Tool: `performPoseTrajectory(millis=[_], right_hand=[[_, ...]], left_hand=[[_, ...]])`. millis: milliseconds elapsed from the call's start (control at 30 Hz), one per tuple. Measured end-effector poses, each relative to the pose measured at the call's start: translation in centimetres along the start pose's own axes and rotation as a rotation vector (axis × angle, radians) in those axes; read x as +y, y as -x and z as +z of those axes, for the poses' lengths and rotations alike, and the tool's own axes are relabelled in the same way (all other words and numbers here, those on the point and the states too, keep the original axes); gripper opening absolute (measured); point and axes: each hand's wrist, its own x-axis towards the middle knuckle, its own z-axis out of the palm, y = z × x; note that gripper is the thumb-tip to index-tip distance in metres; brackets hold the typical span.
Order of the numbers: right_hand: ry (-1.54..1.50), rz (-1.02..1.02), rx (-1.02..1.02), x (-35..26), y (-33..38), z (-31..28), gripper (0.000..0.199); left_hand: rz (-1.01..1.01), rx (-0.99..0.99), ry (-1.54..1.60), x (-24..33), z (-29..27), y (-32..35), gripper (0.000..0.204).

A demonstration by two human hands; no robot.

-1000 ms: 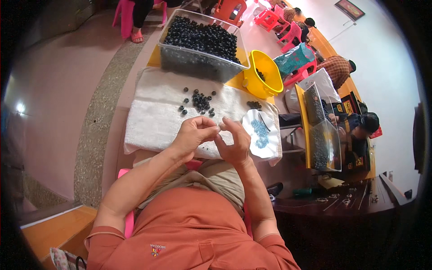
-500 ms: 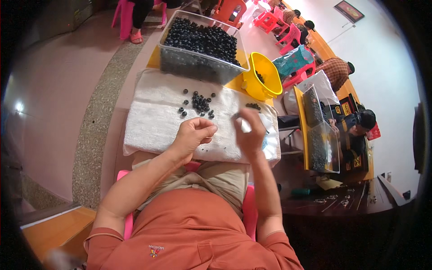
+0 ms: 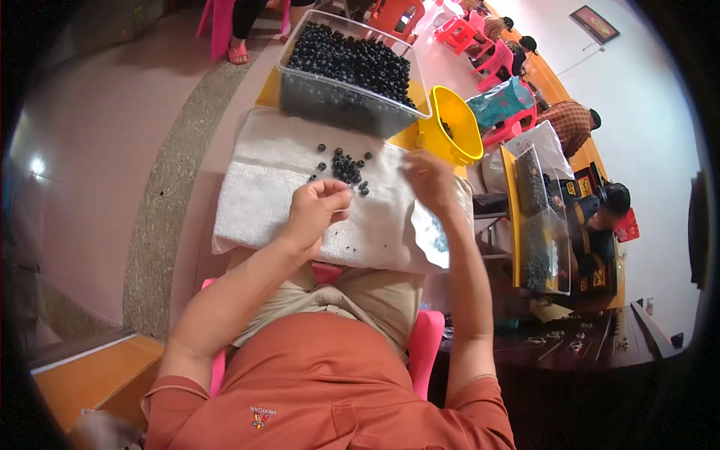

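Observation:
My left hand point(image 3: 313, 214) hovers over a white towel point(image 3: 255, 202), thumb and fingertips pressed together; what they may hold is too small to make out. Just beyond it lies a loose cluster of small black beads point(image 3: 346, 169), with a few scattered around. Toward the right edge of the towel is my right hand point(image 3: 432, 182), close to the near side of a yellow plastic bin point(image 3: 469, 139). Its fingers are curled and smeared by motion, and they hide whatever is beneath them. Beside my right wrist rests a white sheet with small bluish bits point(image 3: 429, 232).
A clear plastic tub point(image 3: 330, 101) full of black beads stands at the table's far end. Another yellow-edged table with clear tubs point(image 3: 544, 247) is at the right, where a person in a dark cap point(image 3: 613, 199) sits. Pink and red chairs point(image 3: 495, 64) stand farther back.
My right hand has moved away from me and slightly right, toward the yellow bin. My left hand stays pinched near the bead cluster. The whole view has shifted slightly.

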Motion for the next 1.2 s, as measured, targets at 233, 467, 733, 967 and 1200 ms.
performPoseTrajectory(millis=[233, 467, 733, 967, 1200], right_hand=[[0.065, 0.218, -0.386, -5.5, 1.4, 3.6, 0.031], [-0.015, 0.274, -0.343, -5.1, 1.8, 4.6, 0.025], [-0.280, 0.207, -0.127, -3.5, 3.9, 4.8, 0.025], [-0.504, 0.345, -0.036, -6.2, 4.6, 3.9, 0.025], [-0.658, 0.278, -0.018, -7.9, 5.4, 3.9, 0.023]], left_hand=[[0.021, 0.025, 0.058, 0.7, -0.7, -0.7, 0.007], [0.013, 0.036, 0.053, 0.9, -0.7, -0.6, 0.006], [0.001, 0.025, 0.011, 0.6, -0.6, -0.7, 0.006], [-0.018, -0.018, -0.023, -0.3, -0.8, -0.9, 0.008], [-0.115, -0.134, -0.049, -0.3, 0.0, -0.1, 0.012]])
